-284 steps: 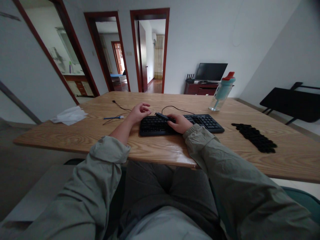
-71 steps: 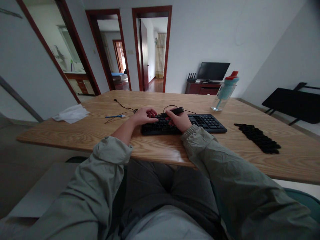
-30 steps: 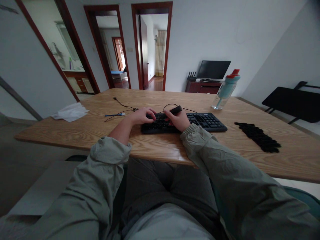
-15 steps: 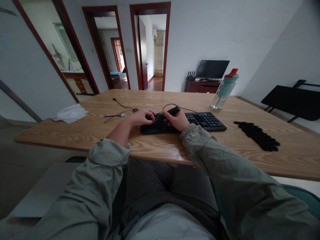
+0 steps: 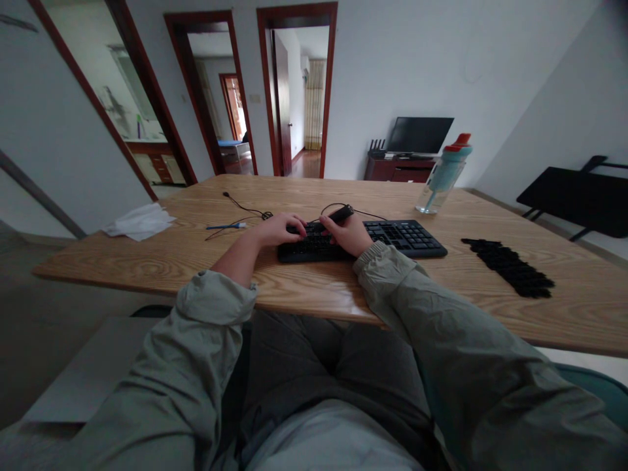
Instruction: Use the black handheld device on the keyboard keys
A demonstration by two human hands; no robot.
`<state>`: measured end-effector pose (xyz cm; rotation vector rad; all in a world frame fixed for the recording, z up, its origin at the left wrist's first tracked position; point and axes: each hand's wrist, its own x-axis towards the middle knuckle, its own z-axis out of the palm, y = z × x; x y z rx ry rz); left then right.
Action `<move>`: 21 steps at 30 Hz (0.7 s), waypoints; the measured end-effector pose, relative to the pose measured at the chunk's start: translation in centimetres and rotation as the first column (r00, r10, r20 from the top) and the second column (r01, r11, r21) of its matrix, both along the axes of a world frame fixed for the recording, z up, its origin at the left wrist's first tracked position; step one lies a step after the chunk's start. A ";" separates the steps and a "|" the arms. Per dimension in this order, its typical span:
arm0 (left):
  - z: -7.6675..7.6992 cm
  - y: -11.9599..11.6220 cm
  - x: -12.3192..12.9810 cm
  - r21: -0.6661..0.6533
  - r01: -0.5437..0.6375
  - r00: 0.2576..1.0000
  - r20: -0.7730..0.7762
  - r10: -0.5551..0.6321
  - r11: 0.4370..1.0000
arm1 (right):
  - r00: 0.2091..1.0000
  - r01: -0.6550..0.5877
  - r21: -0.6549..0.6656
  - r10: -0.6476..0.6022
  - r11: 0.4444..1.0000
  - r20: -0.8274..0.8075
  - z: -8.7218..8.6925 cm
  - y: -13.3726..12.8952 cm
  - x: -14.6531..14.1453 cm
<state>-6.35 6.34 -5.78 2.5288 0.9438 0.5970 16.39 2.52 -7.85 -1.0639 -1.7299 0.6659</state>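
A black keyboard [image 5: 411, 237] lies flat on the wooden table in front of me. My left hand [image 5: 279, 230] is over its left end, fingers curled down onto the keys with the thumb close to them. My right hand [image 5: 349, 233] is closed around a slim black-handled tool [image 5: 341, 214], held slantwise like a pen. The tool's thick end points up and to the right, and its lower end is down at the keys, mostly hidden by my fingers. A thin black cable [image 5: 250, 208] lies coiled behind my left hand, beside a blue-and-white stick-like brush [image 5: 226, 226].
Crumpled white tissue [image 5: 140, 221] lies on the left of the wooden table [image 5: 304, 288]. A clear bottle with a red and teal lid [image 5: 441, 176] stands behind the keyboard's right end. Black fuzzy strips [image 5: 510, 267] lie at the right. A television [image 5: 420, 135] stands by the far wall.
The whole view has shifted very slightly. Both hands keep nearly the same place on the keyboard, and the tool stays in my right hand.
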 end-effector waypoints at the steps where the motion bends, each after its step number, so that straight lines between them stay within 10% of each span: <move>1: 0.0 0.0 0.0 0.000 0.000 1.000 0.001 0.000 1.000 | 1.000 -0.001 0.007 0.001 1.000 0.006 0.0 0.0 0.0; 21: -0.1 -0.1 -0.2 -0.030 0.017 1.000 0.000 -0.017 0.999 | 0.998 -0.019 0.070 0.014 0.997 0.069 -0.2 -1.0 0.0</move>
